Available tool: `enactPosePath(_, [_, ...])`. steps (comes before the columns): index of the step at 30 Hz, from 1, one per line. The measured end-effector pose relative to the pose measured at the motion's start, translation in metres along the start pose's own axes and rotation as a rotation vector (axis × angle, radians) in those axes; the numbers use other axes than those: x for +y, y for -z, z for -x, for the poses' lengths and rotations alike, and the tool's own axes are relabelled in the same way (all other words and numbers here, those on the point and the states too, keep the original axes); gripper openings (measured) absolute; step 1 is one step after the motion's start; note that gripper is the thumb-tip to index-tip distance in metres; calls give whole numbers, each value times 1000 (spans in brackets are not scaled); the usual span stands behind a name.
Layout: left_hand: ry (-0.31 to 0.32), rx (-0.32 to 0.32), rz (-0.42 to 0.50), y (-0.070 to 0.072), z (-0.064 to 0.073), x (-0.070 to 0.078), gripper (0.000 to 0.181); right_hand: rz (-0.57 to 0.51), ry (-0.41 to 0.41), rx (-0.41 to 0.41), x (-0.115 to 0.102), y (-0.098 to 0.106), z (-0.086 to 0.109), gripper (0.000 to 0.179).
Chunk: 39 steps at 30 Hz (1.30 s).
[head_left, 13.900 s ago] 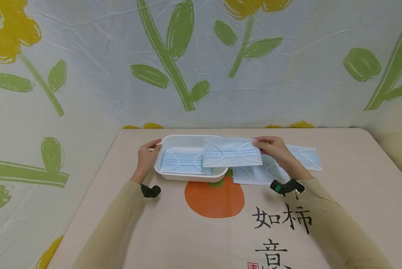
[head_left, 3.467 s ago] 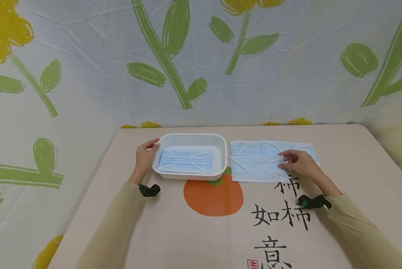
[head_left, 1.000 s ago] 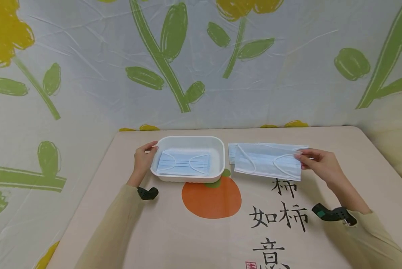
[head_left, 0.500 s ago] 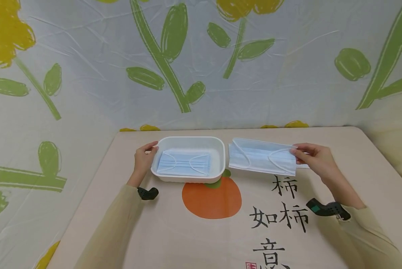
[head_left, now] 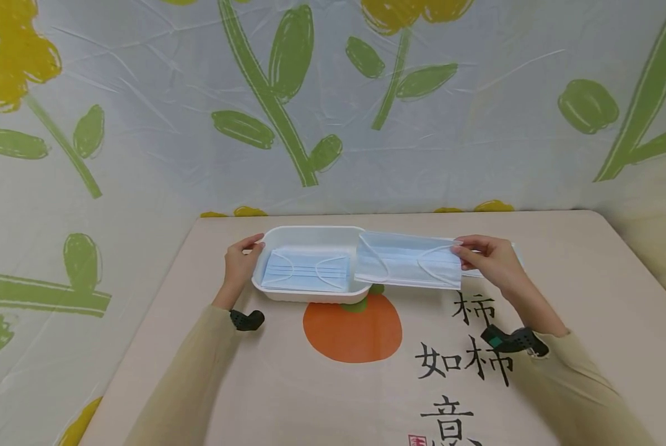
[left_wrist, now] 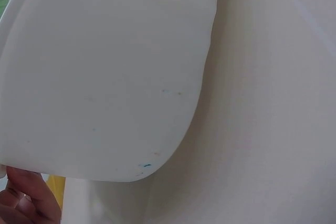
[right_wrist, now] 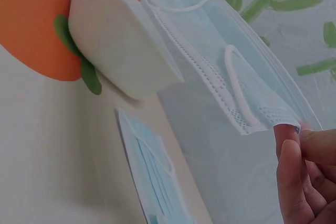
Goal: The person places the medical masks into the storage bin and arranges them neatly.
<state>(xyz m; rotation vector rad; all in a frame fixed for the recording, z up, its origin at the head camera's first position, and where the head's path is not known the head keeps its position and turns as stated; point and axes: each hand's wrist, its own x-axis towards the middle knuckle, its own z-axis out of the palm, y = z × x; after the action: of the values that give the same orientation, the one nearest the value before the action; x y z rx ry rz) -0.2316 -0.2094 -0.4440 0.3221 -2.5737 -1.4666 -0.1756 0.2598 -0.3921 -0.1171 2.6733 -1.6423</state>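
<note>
My right hand (head_left: 491, 260) pinches the right edge of a pale blue pleated face mask (head_left: 405, 260) with white ear loops. That mask hangs above the table, its left end overlapping the right rim of a white plastic tray (head_left: 310, 297) in the head view. In the right wrist view, the thumb and fingers (right_wrist: 291, 177) grip one corner of the mask (right_wrist: 220, 66). At the tray's left end, my left hand (head_left: 238, 263) holds the rim between thumb and fingers. Inside the tray lies another mask (head_left: 305, 272), flat, toward its left side.
More mask (head_left: 519, 253) shows on the table behind my right hand, mostly hidden; the right wrist view shows a mask (right_wrist: 152, 161) lying there. The table cover (head_left: 266, 384) has a printed orange persimmon and black characters. A flowered cloth (head_left: 477, 142) hangs behind the table.
Several seconds ago the mask lay on the table under my right hand. It was then lifted, and over the last half second has moved left to the tray. My left hand stays at the rim.
</note>
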Motion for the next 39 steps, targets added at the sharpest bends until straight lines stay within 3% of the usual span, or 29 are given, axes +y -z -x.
enactPosePath(10, [-10, 22, -11, 0, 0, 1, 30, -98, -57, -66, -3, -35, -8, 42])
enactPosePath(39, [9, -2, 4, 0, -3, -3, 31, -248, -79, -137, -35, -107, -37, 36])
